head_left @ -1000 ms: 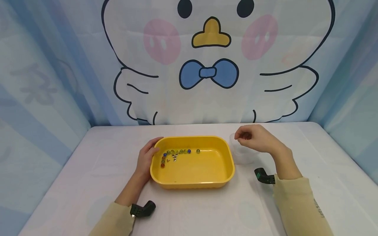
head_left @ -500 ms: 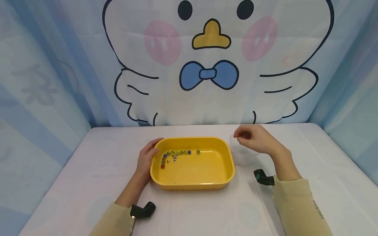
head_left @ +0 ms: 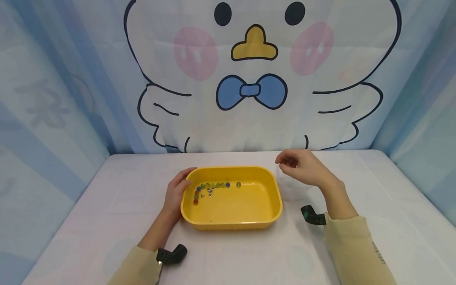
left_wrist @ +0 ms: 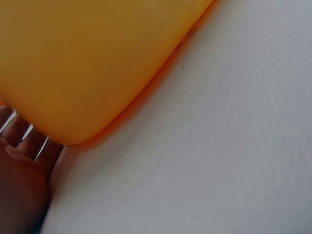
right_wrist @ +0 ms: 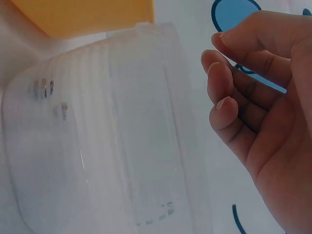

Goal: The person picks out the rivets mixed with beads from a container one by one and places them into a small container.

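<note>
Room above tray [head_left: 231, 211], container [right_wrist: 146, 122] blocking right

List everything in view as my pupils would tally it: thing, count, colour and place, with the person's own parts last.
Tray: 1, yellow, on the table
Marbles: about 11, mostly yellow-green, some blue or reddish, inside the tray, most around its far left corner
Shiny bits: several, silvery, beside the marbles
Container: 1, clear, right of the tray
Table cover: 1, whitish, beneath everything
Backdrop: 1, blue and white, cartoon-printed, behind
Wrist cameras: 2, black, one per wrist
Sleeves: 2, beige, on the forearms
Hands: 2, bare; left hand gripping the tray, right hand near the container
</note>
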Demonstrator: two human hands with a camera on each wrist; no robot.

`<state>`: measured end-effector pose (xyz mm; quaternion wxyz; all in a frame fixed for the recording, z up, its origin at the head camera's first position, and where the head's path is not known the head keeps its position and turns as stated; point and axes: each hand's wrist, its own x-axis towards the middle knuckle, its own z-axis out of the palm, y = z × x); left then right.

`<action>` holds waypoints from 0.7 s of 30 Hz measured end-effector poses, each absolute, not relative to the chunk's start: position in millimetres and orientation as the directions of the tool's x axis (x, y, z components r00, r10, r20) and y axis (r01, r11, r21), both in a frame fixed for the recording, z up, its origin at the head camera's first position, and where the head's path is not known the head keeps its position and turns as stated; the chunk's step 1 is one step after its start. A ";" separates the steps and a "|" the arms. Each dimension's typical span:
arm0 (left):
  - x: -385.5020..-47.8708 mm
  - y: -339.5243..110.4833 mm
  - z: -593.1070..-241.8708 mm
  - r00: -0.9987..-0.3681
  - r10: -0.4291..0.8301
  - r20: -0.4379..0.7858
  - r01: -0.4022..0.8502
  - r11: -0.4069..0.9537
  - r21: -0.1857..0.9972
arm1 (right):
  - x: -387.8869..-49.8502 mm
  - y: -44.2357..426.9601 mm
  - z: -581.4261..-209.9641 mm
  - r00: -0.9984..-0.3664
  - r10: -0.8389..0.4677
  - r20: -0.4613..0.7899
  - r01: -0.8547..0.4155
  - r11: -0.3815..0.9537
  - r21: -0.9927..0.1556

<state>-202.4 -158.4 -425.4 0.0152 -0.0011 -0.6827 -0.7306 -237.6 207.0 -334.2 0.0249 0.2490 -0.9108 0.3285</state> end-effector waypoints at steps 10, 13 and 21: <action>-202.2 -159.4 -425.0 -0.999 -0.025 0.024 0.026 -0.075 0.997 | -244.2 190.8 -334.2 -0.838 -0.495 0.232 -0.529 0.630 -0.568; -202.1 -159.0 -425.0 -0.999 -0.028 0.025 0.027 -0.068 0.997 | -246.1 186.7 -330.8 -0.826 -0.510 0.239 -0.546 0.623 -0.560; -202.9 -159.1 -425.0 -0.999 -0.028 0.027 0.029 -0.052 0.998 | -250.3 169.0 -313.1 -0.787 -0.557 0.266 -0.602 0.595 -0.533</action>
